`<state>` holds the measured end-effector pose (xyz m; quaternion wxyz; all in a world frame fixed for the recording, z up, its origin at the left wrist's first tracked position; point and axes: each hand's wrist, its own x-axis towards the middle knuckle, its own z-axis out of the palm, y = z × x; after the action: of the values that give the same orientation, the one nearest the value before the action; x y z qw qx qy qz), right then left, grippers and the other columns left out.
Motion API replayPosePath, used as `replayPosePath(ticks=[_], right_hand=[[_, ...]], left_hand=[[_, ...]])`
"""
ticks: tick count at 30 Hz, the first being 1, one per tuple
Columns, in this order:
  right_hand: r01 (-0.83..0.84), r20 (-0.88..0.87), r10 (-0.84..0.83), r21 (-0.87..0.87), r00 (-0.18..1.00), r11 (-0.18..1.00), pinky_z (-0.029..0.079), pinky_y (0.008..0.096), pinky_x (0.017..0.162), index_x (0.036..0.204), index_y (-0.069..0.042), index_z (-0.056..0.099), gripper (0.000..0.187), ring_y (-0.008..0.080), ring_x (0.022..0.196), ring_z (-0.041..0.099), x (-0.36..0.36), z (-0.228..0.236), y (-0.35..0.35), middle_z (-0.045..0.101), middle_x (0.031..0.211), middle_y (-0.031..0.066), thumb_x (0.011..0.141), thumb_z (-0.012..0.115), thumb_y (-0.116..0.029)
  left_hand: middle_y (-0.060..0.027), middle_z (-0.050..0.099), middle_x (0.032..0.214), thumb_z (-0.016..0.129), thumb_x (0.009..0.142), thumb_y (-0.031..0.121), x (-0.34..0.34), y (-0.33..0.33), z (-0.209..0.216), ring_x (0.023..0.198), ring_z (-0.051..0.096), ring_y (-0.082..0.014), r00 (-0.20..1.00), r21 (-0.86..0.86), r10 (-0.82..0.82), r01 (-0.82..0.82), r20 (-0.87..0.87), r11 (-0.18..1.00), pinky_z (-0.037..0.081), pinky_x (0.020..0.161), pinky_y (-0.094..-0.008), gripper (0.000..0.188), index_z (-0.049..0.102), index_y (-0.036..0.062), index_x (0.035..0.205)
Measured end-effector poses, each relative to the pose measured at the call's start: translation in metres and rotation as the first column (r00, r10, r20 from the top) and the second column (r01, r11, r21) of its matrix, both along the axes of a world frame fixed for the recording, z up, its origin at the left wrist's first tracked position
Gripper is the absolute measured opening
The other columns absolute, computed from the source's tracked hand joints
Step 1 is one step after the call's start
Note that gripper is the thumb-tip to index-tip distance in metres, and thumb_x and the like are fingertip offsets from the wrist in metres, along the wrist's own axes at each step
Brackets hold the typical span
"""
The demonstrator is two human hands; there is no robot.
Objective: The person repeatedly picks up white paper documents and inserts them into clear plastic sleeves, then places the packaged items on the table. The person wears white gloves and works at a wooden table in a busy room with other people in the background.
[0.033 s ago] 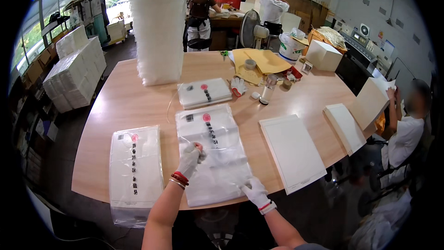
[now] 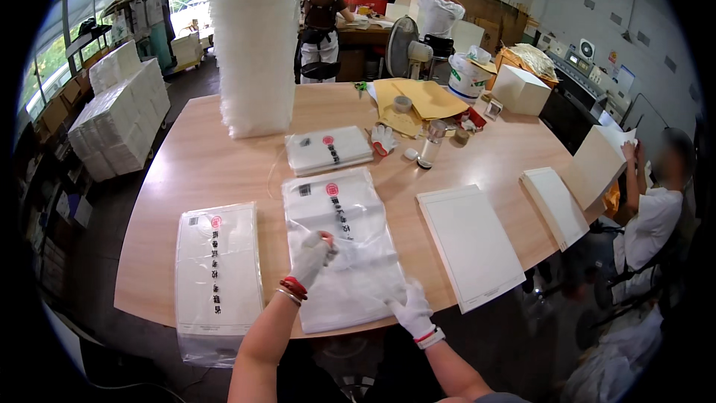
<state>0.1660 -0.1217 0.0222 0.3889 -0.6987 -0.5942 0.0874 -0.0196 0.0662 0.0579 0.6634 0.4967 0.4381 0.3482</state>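
Observation:
A stack of clear plastic bags [image 2: 339, 213] with black print and a red round mark lies before me at the table's near edge. Over its middle, my left hand [image 2: 314, 252], in a white glove with bare fingertips, is closed with its fingers curled; what they hold, if anything, is hidden. My right hand [image 2: 412, 310], also gloved, lies at the stack's lower right edge with its fingers apart and slightly blurred. To the left lies a pile of filled bags [image 2: 218, 269], its lower end past the table edge. On the right rests a stack of white printed sheets [image 2: 472, 246].
Folded plastic bags [image 2: 330, 149], a spare glove [image 2: 383, 139], a glass bottle [image 2: 431, 145] and brown paper [image 2: 425, 97] lie farther back. A tall white stack [image 2: 257, 52] rises at back left. On the right a seated person [image 2: 656, 209] handles sheets beside more paper stacks [image 2: 556, 205].
My left hand has shifted slightly to the right over the bags. My right hand's fingers have lifted and spread a little at the edge of the stack.

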Motion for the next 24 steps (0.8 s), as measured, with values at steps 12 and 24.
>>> replayPosePath(ticks=[12,24], right_hand=[[-0.339,0.457,0.293,0.021,0.840,0.941,0.045,0.0393,0.070,0.105,-0.004,0.055,0.025,0.0261,0.082,0.057,-0.078,-0.043,0.037,0.057,0.086,0.0130,0.083,0.049,-0.015],[0.146,0.564,0.076,-0.337,0.822,0.930,0.032,0.0450,0.099,0.122,-0.002,0.046,0.066,0.0369,0.116,0.041,0.154,-0.019,-0.103,0.044,0.126,0.0197,0.069,0.069,-0.033]], left_hand=[[-0.0039,0.066,0.085,0.058,0.083,0.005,0.004,-0.066,0.075,0.072,0.057,-0.0081,0.923,0.435,-0.223,0.348,-0.313,0.830,0.046,0.065,-0.0231,0.041,0.046,-0.0012,0.122],[-0.0178,0.055,0.106,0.069,0.067,0.001,-0.032,-0.152,0.063,0.096,0.054,-0.0367,0.859,0.921,0.407,0.165,-0.310,0.352,0.045,0.082,-0.0411,0.053,0.048,0.0016,0.115]])
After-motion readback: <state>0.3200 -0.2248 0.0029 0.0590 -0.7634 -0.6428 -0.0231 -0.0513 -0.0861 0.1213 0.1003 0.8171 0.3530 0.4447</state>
